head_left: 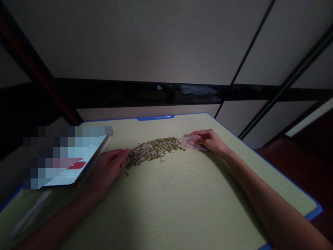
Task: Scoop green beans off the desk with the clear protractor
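A long pile of small green and pale grains [153,149], which look like beans mixed with rice, lies across the middle of the table. At its left end is my left hand [111,163], fingers curled together with the fingertips touching or just beside the grains; whatever they may pinch is too small to make out. Beyond the pile's right end, my right hand [208,139] grips a small clear plastic bag [187,141] with faint pink markings. The bag lies low over the tabletop, its left edge close to the grains. Its contents cannot be made out.
A tablet [75,166] with a lit, partly blurred screen stands tilted on the left. A white stylus-like strip [31,215] lies below it. The pale table [166,201] has a blue rim and a blue handle [155,118]. Cabinet panels [145,45] rise behind.
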The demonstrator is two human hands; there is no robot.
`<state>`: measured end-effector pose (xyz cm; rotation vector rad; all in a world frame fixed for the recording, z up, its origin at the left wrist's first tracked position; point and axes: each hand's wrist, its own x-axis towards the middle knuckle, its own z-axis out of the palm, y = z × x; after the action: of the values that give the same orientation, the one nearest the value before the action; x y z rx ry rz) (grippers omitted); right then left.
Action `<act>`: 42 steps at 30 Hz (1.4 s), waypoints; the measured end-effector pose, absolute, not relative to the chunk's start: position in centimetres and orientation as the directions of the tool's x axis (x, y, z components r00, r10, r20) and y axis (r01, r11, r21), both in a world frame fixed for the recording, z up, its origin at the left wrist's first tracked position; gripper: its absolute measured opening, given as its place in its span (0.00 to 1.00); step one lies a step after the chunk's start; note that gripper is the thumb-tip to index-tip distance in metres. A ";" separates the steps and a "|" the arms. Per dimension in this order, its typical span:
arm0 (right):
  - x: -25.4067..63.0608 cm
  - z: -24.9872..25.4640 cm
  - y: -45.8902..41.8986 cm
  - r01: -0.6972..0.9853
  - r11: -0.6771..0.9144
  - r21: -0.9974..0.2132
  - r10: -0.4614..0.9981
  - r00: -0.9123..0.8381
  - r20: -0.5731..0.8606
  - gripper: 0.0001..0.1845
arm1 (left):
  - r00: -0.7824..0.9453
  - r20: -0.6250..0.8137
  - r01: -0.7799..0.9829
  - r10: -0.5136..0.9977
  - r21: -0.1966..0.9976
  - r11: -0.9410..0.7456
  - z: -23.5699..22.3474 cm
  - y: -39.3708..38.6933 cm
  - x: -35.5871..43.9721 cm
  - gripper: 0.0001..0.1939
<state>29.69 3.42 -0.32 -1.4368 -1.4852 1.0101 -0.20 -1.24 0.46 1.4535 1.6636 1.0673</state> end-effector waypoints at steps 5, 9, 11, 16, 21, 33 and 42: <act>29.7 -0.2 3.4 0.338 0.045 -0.940 0.999 -0.042 0.033 0.19 | -0.166 0.028 0.444 0.986 0.895 0.049 0.6 -1.3 -0.1 0.21; 29.6 -0.4 3.5 0.327 0.058 -0.943 0.998 -0.055 0.042 0.20 | -0.163 0.036 0.454 0.986 0.890 0.042 0.9 -1.5 0.0 0.20; 29.6 -0.6 3.5 0.319 0.049 -0.946 0.998 -0.040 0.039 0.22 | -0.162 0.024 0.451 0.986 0.891 0.052 0.9 -1.5 0.1 0.20; 29.4 -0.7 3.6 0.331 0.044 -0.942 0.999 -0.010 0.043 0.21 | -0.160 0.010 0.425 0.987 0.903 0.060 1.0 -1.5 0.1 0.20; 29.1 -0.5 3.5 0.349 0.038 -0.936 0.999 0.010 0.044 0.22 | -0.172 0.009 0.422 0.985 0.904 0.065 1.0 -1.5 0.2 0.19; 28.7 -0.4 3.4 0.334 0.043 -0.942 0.999 -0.015 0.041 0.21 | -0.168 0.012 0.434 0.986 0.899 0.063 0.9 -1.3 0.0 0.20; 28.5 -0.5 3.3 0.325 0.053 -0.944 0.999 -0.026 0.047 0.21 | -0.173 0.011 0.413 0.985 0.908 0.062 0.8 -1.4 0.0 0.20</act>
<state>28.52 3.35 -0.47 -1.4006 -1.4861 1.0086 -0.01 -1.41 0.81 1.4132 1.6703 1.0813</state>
